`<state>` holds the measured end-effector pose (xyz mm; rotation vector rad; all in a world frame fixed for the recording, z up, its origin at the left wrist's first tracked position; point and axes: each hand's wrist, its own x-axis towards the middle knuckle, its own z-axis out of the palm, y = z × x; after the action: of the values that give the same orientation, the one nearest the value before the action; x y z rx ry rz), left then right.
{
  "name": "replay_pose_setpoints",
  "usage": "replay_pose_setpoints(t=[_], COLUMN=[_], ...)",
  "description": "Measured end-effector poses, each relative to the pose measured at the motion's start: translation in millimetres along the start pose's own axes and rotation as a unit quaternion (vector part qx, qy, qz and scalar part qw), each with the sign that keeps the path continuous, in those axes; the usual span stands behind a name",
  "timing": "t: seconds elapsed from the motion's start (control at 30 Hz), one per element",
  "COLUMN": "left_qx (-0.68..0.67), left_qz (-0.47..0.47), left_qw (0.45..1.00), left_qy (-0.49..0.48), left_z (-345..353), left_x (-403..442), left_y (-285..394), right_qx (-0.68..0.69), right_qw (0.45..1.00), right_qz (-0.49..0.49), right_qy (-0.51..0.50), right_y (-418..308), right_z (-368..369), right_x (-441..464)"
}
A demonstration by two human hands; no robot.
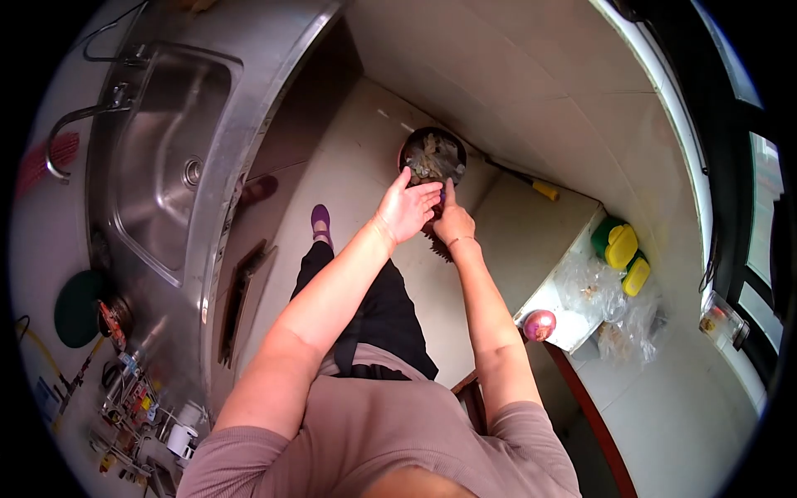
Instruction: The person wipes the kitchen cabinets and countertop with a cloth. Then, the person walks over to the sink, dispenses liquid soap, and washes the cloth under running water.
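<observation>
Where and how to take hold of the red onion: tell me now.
Probably best to clasp the red onion around its middle, coming from above on the near side: it is round, with no handle, and the clear plastic bag lies on its far side.

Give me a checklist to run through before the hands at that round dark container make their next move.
1. Left hand free: ok; it is open and nothing shows in it.
2. Right hand free: cannot tell; a finger extends toward the container, but its grip is hidden.
3. Container holds nothing: not ok; crumpled plastic shows inside.
4. Onion well back from the edge: not ok; it sits close to the edge of the white ledge.
5. Both feet visible: not ok; only one purple shoe shows clearly.
</observation>
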<state>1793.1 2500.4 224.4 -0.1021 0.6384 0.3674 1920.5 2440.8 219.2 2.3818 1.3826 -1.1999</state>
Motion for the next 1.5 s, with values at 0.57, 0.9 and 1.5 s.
replay_pose_setpoints(t=[0.57, 0.9, 1.5], left_qx=[0.047, 0.022, -0.067], left_qz=[0.143, 0.285, 0.446], left_qw=[0.988, 0.957, 0.892], left_qy=[-0.02, -0.045, 0.036], left_z=[1, -41, -125], left_x=[-112, -238, -378], left_y=[44, 145, 240], right_qx=[0.25, 0.374, 0.187], right_qw=[0.957, 0.875, 0.907], right_qz=[-0.107, -0.306, -0.37], right_qy=[0.103, 0.036, -0.069], right_y=[-46, -247, -480], right_z=[-52, -76, 51], right_x=[-80, -79, 3])
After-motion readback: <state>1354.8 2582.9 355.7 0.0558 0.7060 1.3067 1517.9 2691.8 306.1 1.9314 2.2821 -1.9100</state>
